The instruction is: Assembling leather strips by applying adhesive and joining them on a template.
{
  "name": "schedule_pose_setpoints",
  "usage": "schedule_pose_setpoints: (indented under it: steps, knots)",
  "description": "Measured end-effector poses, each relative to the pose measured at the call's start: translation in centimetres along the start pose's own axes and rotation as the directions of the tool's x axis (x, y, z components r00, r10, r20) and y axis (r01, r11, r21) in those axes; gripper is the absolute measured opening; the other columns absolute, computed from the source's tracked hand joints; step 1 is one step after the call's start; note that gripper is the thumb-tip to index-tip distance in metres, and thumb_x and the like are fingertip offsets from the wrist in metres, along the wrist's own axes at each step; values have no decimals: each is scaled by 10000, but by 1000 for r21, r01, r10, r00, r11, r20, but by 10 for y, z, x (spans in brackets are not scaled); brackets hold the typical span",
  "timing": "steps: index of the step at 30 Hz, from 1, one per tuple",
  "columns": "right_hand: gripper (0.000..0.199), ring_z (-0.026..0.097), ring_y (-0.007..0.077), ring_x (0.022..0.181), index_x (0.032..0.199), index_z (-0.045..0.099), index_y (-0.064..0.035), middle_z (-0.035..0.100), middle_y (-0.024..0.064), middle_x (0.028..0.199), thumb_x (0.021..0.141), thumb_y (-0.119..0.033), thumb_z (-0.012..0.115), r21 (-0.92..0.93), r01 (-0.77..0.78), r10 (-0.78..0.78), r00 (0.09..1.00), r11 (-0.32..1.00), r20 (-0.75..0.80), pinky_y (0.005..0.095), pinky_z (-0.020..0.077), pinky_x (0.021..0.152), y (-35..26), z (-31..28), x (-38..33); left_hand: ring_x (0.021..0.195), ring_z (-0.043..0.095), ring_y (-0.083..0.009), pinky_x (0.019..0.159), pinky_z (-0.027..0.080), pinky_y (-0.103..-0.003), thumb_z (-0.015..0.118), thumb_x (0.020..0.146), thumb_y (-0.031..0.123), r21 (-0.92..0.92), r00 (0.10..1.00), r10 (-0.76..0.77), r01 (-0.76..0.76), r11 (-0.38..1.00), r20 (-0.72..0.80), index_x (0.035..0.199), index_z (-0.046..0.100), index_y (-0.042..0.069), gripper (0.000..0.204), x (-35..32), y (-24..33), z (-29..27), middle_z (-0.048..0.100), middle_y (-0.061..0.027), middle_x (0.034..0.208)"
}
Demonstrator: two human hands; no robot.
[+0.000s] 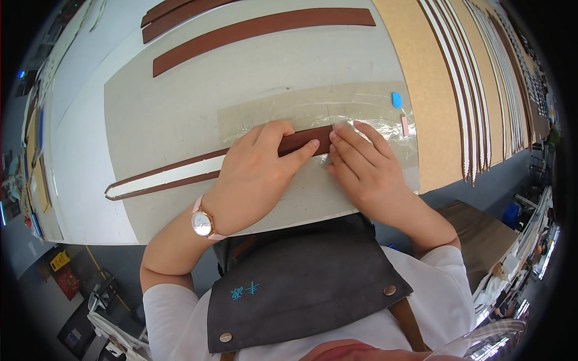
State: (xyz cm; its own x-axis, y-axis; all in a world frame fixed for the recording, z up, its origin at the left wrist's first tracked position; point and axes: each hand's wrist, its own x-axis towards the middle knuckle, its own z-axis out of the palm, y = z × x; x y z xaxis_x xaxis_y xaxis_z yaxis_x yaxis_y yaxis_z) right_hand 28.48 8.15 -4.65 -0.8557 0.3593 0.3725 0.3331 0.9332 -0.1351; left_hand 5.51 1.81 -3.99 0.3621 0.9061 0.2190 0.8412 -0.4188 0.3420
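A long brown leather strip (171,174) with a white middle band lies across a grey work mat (156,114). My left hand (256,174) presses down on the strip's right part, fingers curled over its folded brown end (307,141). Touching that same end from the right, my right hand (364,165) has its fingertips flat on it. Clear plastic film (361,117) is taped on the mat under and behind the hands. A wristwatch with a pink band (201,224) sits on my left wrist.
Other brown strips (259,27) lie at the far side of the mat. To the right, a tan board (421,90) carries several long brown-and-white strips (469,90). A small blue tool (397,99) and a pink stick (404,124) rest near the film. I wear a dark apron (307,283).
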Motion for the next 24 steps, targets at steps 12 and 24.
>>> schedule_pose_setpoints:
  steps: [12,24]
  knots:
    - [280,638,402,1182,971,699,114,675,275,1148,787,-95,722,-21,78,-77,995,997,67,533,480,1081,0,-4,0,1071,627,-321,883,556,-402,681,840,37,-23,993,2,0,1000,120,1253,708,98,418,-13,-11,-21,600,-145,1217]
    - [343,616,413,1189,972,692,157,671,287,1154,806,-142,725,-55,67,-61,993,996,99,534,465,1087,-6,-8,3,993,634,-276,827,559,-362,744,811,58,-35,1000,11,-11,999,-22,1144,762,99,337,-18,-12,-14,622,-121,1163]
